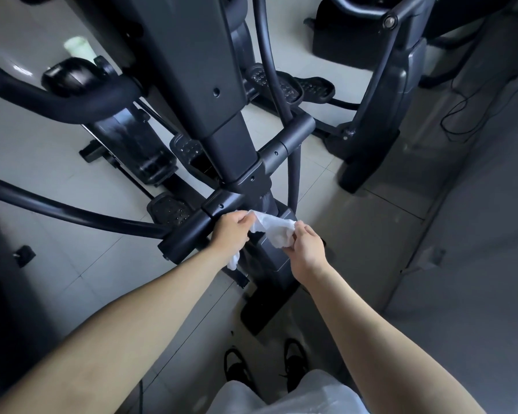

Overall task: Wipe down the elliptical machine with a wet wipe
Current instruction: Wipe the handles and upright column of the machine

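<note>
The left fingers curl round one end of the white wet wipe and pinch it against the thumb. The right fingers pinch the other end, so the cloth hangs bunched between the left hand and the right hand, with a loose tail below the left palm. The wipe is in the air just in front of the dark pivot tube low on the elliptical machine. It is not pressed to the tube, though the left knuckles sit close against the tube's end.

The step in hand looks like spreading or refolding the wipe. To do it well, open it to a flat, fresh face (a wad cleans only where it happens to touch), then wrap it round the tube and draw it along the length, minding the screw holes and joints.

The machine stands on a pale tiled floor, with its studded pedals behind the column. A second dark machine stands toward the floor's far right corner, with a thin black cable beside it. Black shoes show at the near edge.
</note>
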Tool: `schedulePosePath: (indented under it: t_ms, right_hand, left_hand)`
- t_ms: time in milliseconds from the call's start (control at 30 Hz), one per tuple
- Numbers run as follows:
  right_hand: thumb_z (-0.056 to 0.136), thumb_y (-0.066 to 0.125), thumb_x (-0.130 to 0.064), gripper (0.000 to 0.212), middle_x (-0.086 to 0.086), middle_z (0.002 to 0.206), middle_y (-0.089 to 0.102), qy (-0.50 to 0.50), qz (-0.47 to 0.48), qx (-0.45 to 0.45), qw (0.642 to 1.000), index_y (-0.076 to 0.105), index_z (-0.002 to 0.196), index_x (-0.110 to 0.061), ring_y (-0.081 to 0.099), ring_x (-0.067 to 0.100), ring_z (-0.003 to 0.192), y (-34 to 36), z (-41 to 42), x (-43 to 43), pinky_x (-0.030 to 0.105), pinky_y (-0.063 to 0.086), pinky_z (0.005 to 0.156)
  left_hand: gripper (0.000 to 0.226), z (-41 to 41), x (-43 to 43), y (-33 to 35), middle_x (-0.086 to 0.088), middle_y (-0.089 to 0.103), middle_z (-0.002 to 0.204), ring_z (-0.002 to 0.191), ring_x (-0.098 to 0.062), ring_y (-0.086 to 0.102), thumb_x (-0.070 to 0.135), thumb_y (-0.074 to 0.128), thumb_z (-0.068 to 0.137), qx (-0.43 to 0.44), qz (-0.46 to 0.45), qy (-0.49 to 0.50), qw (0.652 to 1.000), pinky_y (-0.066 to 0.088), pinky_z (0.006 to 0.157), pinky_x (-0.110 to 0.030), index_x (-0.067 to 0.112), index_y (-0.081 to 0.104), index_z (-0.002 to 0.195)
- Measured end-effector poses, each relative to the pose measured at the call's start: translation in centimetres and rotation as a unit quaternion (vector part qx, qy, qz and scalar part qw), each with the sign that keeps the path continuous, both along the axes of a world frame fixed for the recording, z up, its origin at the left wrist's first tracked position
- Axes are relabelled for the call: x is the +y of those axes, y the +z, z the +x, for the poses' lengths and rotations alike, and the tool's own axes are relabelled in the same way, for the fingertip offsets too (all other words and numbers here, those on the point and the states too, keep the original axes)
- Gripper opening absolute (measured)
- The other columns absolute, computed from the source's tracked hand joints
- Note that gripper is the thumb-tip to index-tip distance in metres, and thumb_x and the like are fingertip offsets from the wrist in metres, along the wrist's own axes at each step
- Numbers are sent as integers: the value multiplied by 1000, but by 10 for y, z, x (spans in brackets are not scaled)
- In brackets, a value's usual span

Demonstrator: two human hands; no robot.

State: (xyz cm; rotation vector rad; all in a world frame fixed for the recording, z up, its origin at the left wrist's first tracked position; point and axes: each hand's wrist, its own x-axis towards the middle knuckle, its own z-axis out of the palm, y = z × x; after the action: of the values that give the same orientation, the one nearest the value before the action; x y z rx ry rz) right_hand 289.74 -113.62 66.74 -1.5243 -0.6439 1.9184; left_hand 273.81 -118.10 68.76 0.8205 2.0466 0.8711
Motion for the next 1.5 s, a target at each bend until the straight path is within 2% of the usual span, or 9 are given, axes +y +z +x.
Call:
schedulePosePath:
  t_ms: [100, 200, 467, 700, 933, 1033, 1167, 1300, 1500]
  right_hand:
    - [107, 45, -33, 30, 9, 111, 70, 4, 3, 50, 999, 66, 112, -11, 66, 23, 96, 3, -2, -2, 37, 54, 92]
    - [101, 49, -58, 48, 0, 120, 73, 72, 35, 75, 994, 63, 127, -20, 70, 19, 110, 7, 1, -5, 37, 55, 97]
    - [107, 50, -25, 27, 6, 97, 78, 49, 38, 86, 994, 70, 104, -7, 72, 22, 91, 10, 1, -2, 34, 55, 88]
    - [109, 44, -33, 40, 6, 104, 75, 11, -4, 119, 993, 65, 125, -2, 71, 14, 85, 8, -3, 2, 25, 51, 79]
    - [108, 44, -36, 43, 16, 124, 71, 36, -59, 175, 982, 65, 125, -2, 68, 27, 114, 0, -12, 3, 41, 54, 96]
    - [103, 58, -20, 21, 18, 115, 69, 45, -3, 125, 991, 54, 123, -14, 69, 30, 92, -4, -13, 2, 40, 58, 73]
    - [90, 72, -3, 49, 23, 110, 64, 51, 66, 73, 994, 47, 126, -26, 67, 30, 80, -13, -13, 0, 35, 60, 66]
    - [96, 60, 4, 13, 20, 96, 73, 42, 70, 56, 995, 68, 100, -5, 70, 33, 87, -20, -20, 7, 43, 62, 74]
    - [97, 67, -16, 21, -6, 106, 72, -89, 4, 35, 995, 73, 117, -16, 66, 11, 99, -23, -41, 29, 20, 49, 90]
  left_hand:
    - [43, 5, 2, 6, 0, 51, 77, 80, -19, 61, 28, 53, 101, -90, 30, 32, 995, 61, 82, -33, 25, 59, 58]
    - [31, 5, 5, 4, 0, 62, 90, 89, -19, 67, 34, 54, 100, -146, 41, 64, 986, 62, 85, -35, 18, 68, 78]
    - [34, -1, 5, -1, 5, 69, 109, 85, -18, 70, 49, 52, 101, -87, -27, 95, 991, 61, 88, -41, 22, 72, 109]
    - [14, 14, 0, -3, 8, 69, 97, 89, -10, 65, 34, 63, 98, -77, 24, 45, 996, 61, 88, -43, 23, 70, 104]
    - [21, 23, 3, -5, -3, 76, 102, 103, -18, 71, 38, 68, 97, -95, -35, -121, 987, 60, 89, -39, 18, 72, 103]
    - [12, 19, 4, -10, -6, 76, 99, 100, -23, 71, 28, 63, 99, -76, -32, -88, 993, 60, 88, -40, 20, 71, 100]
    - [13, 15, 8, -11, -7, 75, 97, 95, -19, 71, 19, 58, 102, -90, -30, -64, 993, 60, 87, -35, 14, 69, 107]
    - [17, 15, 11, -16, 2, 74, 104, 100, -15, 70, 24, 61, 101, -103, -38, -45, 993, 60, 85, -32, 17, 67, 115]
    - [37, 5, 17, -35, 14, 63, 100, 81, -7, 61, 29, 61, 99, -82, -50, 117, 988, 60, 91, -43, 17, 58, 134]
